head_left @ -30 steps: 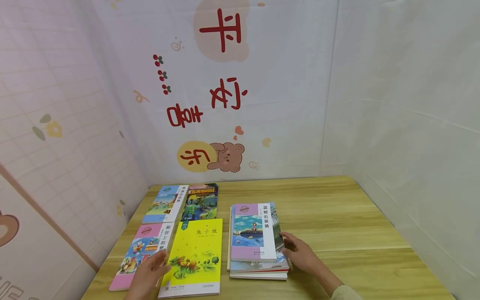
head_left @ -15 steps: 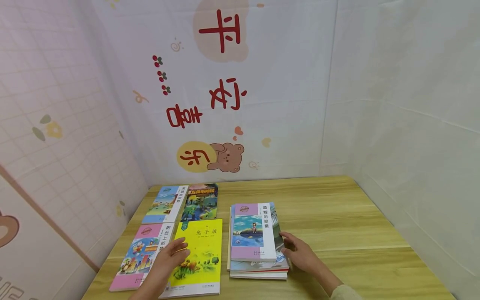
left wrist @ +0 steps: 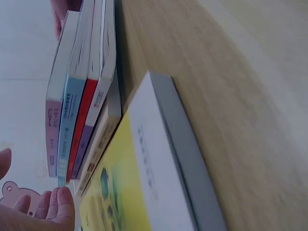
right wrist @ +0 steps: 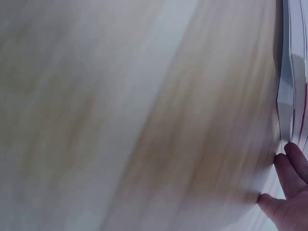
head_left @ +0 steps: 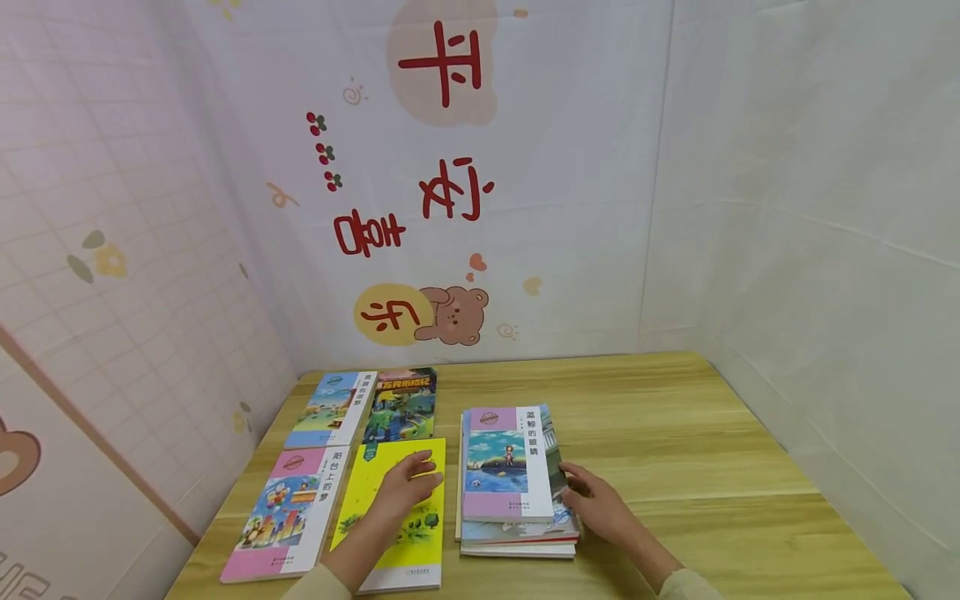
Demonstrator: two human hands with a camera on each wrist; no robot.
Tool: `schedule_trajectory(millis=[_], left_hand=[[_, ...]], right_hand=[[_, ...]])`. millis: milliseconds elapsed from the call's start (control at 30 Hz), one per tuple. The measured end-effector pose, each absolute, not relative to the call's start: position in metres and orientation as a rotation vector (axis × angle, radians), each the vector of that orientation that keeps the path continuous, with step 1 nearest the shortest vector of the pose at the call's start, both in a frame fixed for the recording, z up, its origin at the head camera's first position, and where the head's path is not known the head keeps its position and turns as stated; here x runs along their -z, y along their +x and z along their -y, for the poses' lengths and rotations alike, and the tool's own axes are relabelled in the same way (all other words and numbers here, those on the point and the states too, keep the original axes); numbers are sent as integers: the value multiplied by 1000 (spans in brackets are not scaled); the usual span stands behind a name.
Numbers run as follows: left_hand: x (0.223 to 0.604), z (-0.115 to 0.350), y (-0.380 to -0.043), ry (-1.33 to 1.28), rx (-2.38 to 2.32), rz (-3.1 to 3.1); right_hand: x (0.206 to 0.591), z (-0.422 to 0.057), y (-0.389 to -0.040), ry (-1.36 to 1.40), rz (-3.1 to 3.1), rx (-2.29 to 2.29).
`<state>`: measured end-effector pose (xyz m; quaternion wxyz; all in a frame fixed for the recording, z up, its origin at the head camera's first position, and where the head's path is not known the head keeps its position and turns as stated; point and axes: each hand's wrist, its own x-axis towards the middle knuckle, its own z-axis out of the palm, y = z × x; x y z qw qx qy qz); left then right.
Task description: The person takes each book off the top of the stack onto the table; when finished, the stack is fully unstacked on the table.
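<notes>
My left hand, loosely bent and holding nothing, hovers over the yellow book. In the left wrist view its fingers are apart from the stack's spines. My right hand rests at the right side of a book stack; in the right wrist view its fingertips touch the lower books' page edges. On top of that stack lies a book with a blue and pink cover. Several books with uneven edges, one with a red spine, lie under it.
Left of the yellow book lies a pink-edged book. Behind these are a blue book and a dark, colourful book. They all lie on a wooden table, with a printed white cloth hanging behind it.
My left hand has moved right and forward, from the pink-edged book's side to over the yellow book. The right hand and the stack have stayed in place.
</notes>
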<state>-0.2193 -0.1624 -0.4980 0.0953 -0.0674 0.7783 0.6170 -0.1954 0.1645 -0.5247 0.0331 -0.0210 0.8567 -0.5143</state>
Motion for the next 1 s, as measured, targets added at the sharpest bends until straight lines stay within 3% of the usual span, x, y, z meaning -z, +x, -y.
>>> schedule_trajectory(millis=[400, 1000], left_hand=[[508, 132, -231, -145, -1776, -2292], [521, 133, -228, -148, -1835, -2231]], right_hand=[[520, -157, -196, -1, -2656, 1618], [520, -155, -197, 15, -2644, 1626]])
